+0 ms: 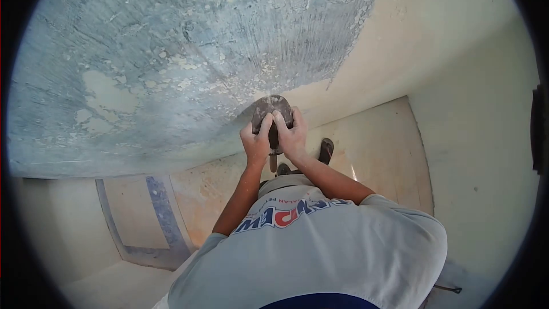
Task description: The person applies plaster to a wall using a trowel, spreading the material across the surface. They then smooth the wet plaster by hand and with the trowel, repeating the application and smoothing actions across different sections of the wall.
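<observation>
Both my hands grip a dark, dusty flat pad with a rounded top, up against the patchy blue-grey wall. My left hand is closed on its left side, thumb on the near face. On the other side my right hand holds it the same way, the two thumbs almost side by side. Pale dust coats the fingers. What kind of tool the pad is, I cannot tell. Just below the hands a short brown handle points down. Pale patches and flakes mark the wall around the pad.
A smooth cream wall section borders the blue-grey area on the right. Below lies a pale, stained floor, with my sandalled foot on it. A blue-edged panel is at lower left. At the right edge hangs a dark object.
</observation>
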Demonstrator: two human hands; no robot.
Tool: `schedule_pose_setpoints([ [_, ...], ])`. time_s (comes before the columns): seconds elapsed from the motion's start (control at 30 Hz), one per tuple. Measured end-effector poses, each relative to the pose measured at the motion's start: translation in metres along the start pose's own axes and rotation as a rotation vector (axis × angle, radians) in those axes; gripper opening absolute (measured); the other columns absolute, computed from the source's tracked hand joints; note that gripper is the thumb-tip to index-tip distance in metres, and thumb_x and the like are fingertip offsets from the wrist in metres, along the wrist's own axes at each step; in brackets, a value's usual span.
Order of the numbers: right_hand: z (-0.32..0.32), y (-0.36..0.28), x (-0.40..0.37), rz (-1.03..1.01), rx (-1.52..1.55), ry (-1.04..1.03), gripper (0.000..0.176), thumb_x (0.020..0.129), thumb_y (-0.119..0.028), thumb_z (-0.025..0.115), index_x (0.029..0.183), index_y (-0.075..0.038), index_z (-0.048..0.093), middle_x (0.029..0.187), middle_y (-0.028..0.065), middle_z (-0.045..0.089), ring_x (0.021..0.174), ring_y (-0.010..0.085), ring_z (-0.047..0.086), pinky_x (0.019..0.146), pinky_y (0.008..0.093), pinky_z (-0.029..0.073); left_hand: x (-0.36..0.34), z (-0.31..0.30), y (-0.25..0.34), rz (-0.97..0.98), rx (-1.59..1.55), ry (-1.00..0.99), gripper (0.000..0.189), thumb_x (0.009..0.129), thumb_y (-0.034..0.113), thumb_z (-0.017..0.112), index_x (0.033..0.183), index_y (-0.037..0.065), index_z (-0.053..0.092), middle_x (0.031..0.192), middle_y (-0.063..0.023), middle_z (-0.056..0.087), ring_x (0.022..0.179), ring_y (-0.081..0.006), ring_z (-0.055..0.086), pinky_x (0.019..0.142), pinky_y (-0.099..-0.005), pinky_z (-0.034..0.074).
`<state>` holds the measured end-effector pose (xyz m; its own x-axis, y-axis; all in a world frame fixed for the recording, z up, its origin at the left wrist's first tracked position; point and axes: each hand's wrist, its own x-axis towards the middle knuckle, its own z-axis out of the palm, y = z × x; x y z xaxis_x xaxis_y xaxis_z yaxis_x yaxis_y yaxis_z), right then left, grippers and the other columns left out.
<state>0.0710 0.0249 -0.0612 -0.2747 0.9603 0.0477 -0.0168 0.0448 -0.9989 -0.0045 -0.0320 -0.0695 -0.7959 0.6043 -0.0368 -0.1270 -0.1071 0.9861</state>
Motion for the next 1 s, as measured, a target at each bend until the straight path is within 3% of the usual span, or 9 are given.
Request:
schedule_pose_setpoints([
  [0.1, -0.003, 0.006, 0.003, -0.079, -0.067, -0.001, 0.022, 0.09, -0.021, 0.07, 0.091, -0.001, 0.06, 0.071, 0.0065, 0.06, 0.066, 0.0103, 0.053, 0.061, 0.0312, 0.047, 0.003, 0.0, -0.007, -0.006, -0.036, 0.019, 0.024, 0.091, 0.017, 0.071, 0.097, -0.006, 0.07, 0.089, -0.0058, 0.071, 0.081, -0.0098, 0.062, 0.074, -0.0279, 0.051],
  [0.4, -0.002, 0.02, 0.002, -0.144, -0.056, 0.022, 0.024, 0.09, -0.021, 0.071, 0.089, -0.001, 0.059, 0.071, 0.0066, 0.059, 0.064, 0.0109, 0.052, 0.059, 0.0313, 0.046, 0.007, -0.008, -0.021, -0.013, 0.082, -0.041, 0.023, 0.091, 0.015, 0.071, 0.096, -0.007, 0.071, 0.088, -0.0051, 0.072, 0.081, -0.0081, 0.062, 0.072, -0.027, 0.051],
  [0.43, 0.002, 0.009, 0.007, -0.15, -0.033, 0.032, 0.024, 0.09, -0.022, 0.071, 0.088, -0.001, 0.058, 0.07, 0.0076, 0.059, 0.064, 0.0118, 0.052, 0.06, 0.0319, 0.046, 0.005, 0.006, -0.008, 0.079, -0.006, 0.044, 0.023, 0.091, 0.017, 0.071, 0.091, -0.007, 0.07, 0.081, -0.0028, 0.07, 0.077, -0.0067, 0.059, 0.068, -0.027, 0.05],
  [0.5, 0.005, -0.018, 0.014, -0.101, -0.07, 0.039, 0.026, 0.09, -0.023, 0.071, 0.085, -0.001, 0.057, 0.071, 0.0099, 0.059, 0.064, 0.0141, 0.052, 0.06, 0.0332, 0.046, 0.011, 0.007, 0.02, 0.124, 0.055, 0.018, 0.024, 0.091, 0.017, 0.071, 0.088, -0.007, 0.069, 0.078, -0.0015, 0.068, 0.075, -0.006, 0.057, 0.066, -0.027, 0.049],
  [0.53, 0.003, -0.014, 0.008, -0.089, -0.074, 0.029, 0.026, 0.09, -0.023, 0.071, 0.085, -0.001, 0.057, 0.071, 0.0099, 0.059, 0.064, 0.0141, 0.052, 0.06, 0.0332, 0.046, 0.01, 0.005, 0.03, 0.021, 0.101, -0.011, 0.023, 0.091, 0.015, 0.071, 0.09, -0.007, 0.07, 0.08, -0.0016, 0.069, 0.076, -0.006, 0.058, 0.068, -0.0268, 0.049],
  [0.6, 0.003, 0.001, 0.011, -0.166, -0.089, 0.033, 0.025, 0.09, -0.023, 0.071, 0.086, -0.001, 0.058, 0.07, 0.0097, 0.058, 0.064, 0.0145, 0.052, 0.059, 0.0335, 0.045, 0.01, -0.003, -0.004, 0.037, 0.091, 0.004, 0.022, 0.091, 0.015, 0.07, 0.092, -0.007, 0.07, 0.083, -0.0028, 0.07, 0.077, -0.0061, 0.059, 0.068, -0.0272, 0.05],
  [0.67, 0.001, 0.018, 0.005, -0.151, -0.06, 0.026, 0.025, 0.09, -0.022, 0.071, 0.086, -0.001, 0.058, 0.07, 0.0097, 0.058, 0.064, 0.0142, 0.052, 0.059, 0.0334, 0.045, 0.001, 0.004, -0.005, 0.096, 0.024, 0.053, 0.024, 0.091, 0.017, 0.071, 0.092, -0.007, 0.07, 0.082, -0.0034, 0.07, 0.075, -0.0065, 0.059, 0.066, -0.0278, 0.05],
  [0.73, 0.001, 0.006, 0.011, -0.152, -0.067, 0.018, 0.023, 0.091, -0.021, 0.071, 0.087, -0.001, 0.059, 0.071, 0.0081, 0.058, 0.065, 0.0131, 0.052, 0.06, 0.0328, 0.045, 0.002, 0.01, 0.013, 0.093, 0.03, 0.038, 0.021, 0.091, 0.015, 0.07, 0.095, -0.005, 0.071, 0.085, -0.0012, 0.07, 0.079, -0.0076, 0.06, 0.073, -0.0261, 0.05],
  [1.0, 0.0, 0.001, 0.01, -0.144, -0.035, -0.021, 0.024, 0.094, -0.018, 0.069, 0.082, -0.001, 0.057, 0.07, 0.0019, 0.054, 0.067, 0.0082, 0.046, 0.059, 0.0284, 0.042, -0.001, 0.005, 0.0, 0.05, 0.074, 0.026, 0.024, 0.09, 0.017, 0.07, 0.097, -0.006, 0.072, 0.086, -0.0035, 0.072, 0.079, -0.0076, 0.061, 0.07, -0.0278, 0.051],
])
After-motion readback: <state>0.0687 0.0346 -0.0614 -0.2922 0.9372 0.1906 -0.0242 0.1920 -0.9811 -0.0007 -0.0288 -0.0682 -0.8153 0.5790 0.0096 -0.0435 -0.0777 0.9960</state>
